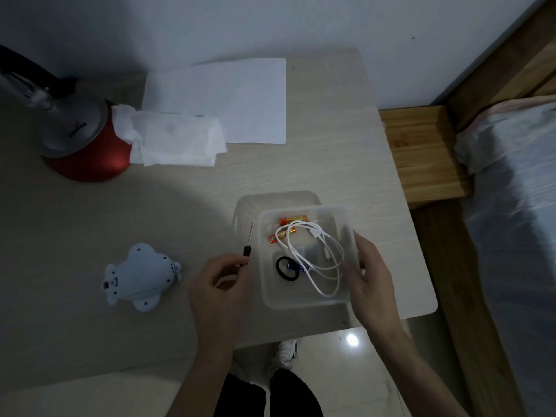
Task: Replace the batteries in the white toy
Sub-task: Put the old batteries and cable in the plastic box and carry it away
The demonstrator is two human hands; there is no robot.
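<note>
White toy on table, well left of L hand fingers.

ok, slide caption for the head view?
Left hand holds screwdriver, right hand grips clear box; white toy waits.

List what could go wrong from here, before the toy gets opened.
1. The left hand pinches the small black-handled screwdriver only at its handle end, so it may slip and drop.
2. The right hand holds the clear plastic container near the pale wooden table's edge; a tilt could spill it.
3. The coiled white cable lies over the orange batteries, so it may snag when one is lifted out.
</note>
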